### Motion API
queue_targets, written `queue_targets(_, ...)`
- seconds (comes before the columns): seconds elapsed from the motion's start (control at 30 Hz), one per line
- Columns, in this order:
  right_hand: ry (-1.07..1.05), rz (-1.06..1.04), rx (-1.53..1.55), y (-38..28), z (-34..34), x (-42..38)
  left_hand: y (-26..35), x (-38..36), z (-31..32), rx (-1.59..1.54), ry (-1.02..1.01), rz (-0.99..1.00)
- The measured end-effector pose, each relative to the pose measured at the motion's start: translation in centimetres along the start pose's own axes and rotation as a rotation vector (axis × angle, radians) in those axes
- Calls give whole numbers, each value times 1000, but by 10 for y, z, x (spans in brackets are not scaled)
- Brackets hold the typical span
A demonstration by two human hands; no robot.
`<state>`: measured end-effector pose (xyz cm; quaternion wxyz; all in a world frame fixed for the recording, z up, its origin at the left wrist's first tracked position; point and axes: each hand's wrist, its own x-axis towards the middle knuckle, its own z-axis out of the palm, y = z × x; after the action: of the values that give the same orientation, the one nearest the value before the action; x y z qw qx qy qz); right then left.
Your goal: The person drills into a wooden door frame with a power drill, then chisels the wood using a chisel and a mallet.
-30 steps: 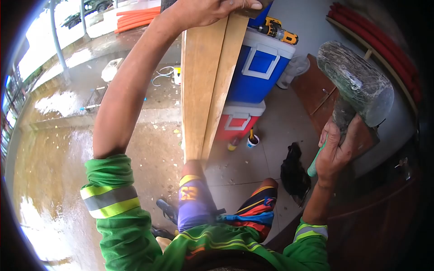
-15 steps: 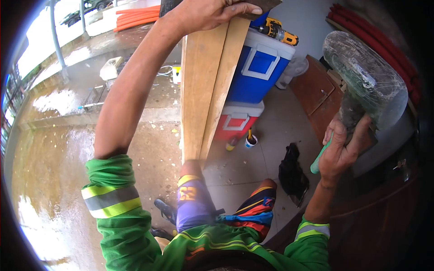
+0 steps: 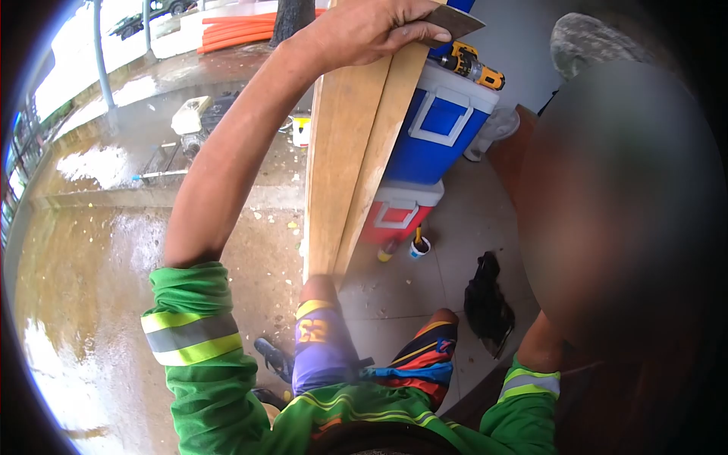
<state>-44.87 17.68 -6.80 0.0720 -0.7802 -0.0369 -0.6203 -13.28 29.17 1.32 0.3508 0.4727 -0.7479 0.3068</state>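
Observation:
At the top of the view my left hand is closed on a flat dark metal blade, thumb underneath. That hand rests over the upper end of a long wooden board, which runs down to my knee and shows a groove along its length. My right wrist reaches up at the right, but a large blur hides the hand and anything it holds. Above the blur, part of a clear, crumpled-looking plastic thing shows.
Right of the board, a blue cooler stands on a red cooler, with a yellow drill on top. A small white cup and a black bag lie on the tiles. Orange pipes lie outside, beyond wet ground.
My right hand and its green-handled tool, sharp before, are now lost in blur. The plastic thing beside it is mostly covered. My left hand, with the blade, has shifted slightly right.

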Motion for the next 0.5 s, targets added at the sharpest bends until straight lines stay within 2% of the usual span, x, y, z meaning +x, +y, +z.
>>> queue_targets(0.13, 101, 33, 154, -29, 20, 17, -1, 1, -1, 30, -14, 42)
queue_targets(0.23, -55, 110, -5, -13, 23, 22, -4, 4, 3, 46, -6, 148)
queue_targets(0.27, -146, 210, -31, -18, 17, 33, -7, 4, 3, 74, -21, 153)
queue_targets(0.37, 20, 236, 94, -21, 8, 45, -3, 5, 0, 135, -57, 131)
queue_targets(0.4, 114, 178, 156, -26, 1, 47, -3, 5, -1, 154, -68, 114)
queue_targets(0.5, 184, 103, 311, -9, -13, 44, -5, 3, 0, 132, -49, 115)
